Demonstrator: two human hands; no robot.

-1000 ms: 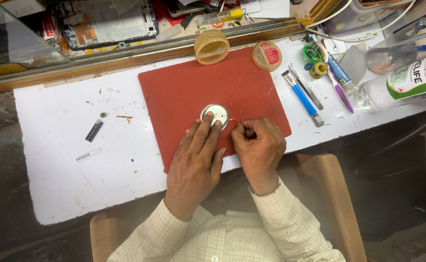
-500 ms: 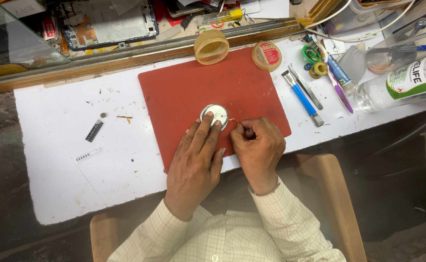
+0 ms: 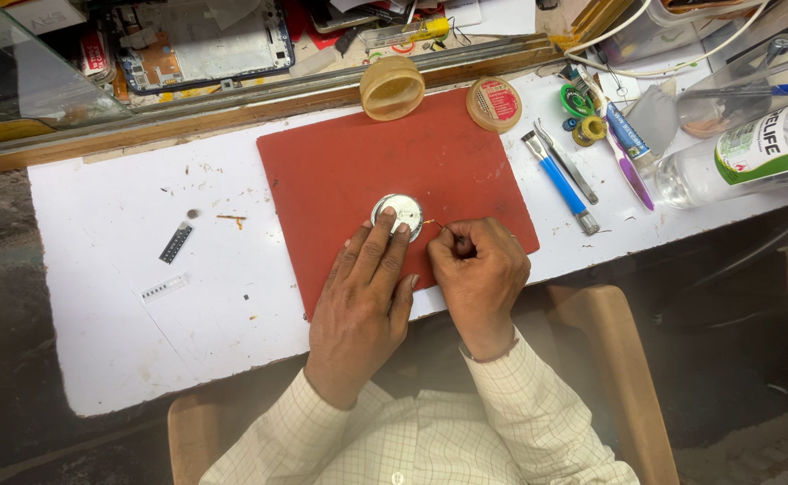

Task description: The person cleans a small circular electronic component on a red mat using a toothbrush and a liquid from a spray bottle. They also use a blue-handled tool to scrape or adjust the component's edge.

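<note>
- The disc [image 3: 398, 213], round and silver, lies on the red mat [image 3: 340, 171], nearer its front edge than its back.
- Left hand [image 3: 363, 292] lies flat, fingers stretched out, fingertips pressing the disc's near rim; it grips nothing.
- Right hand [image 3: 478, 262] is curled tight, pinching a thin tool [image 3: 436, 224] whose tip sits just right of the disc.
- Bare mat lies behind and left of the disc; the white sheet [image 3: 115, 287] to the left is mostly open, with a black strip [image 3: 176, 242] and small bits.
- Two tape rolls [image 3: 392, 87] sit at the mat's back edge.
- Brushes [image 3: 560, 180], a bottle [image 3: 735, 157] and wire spools [image 3: 583, 117] crowd the right side.
</note>
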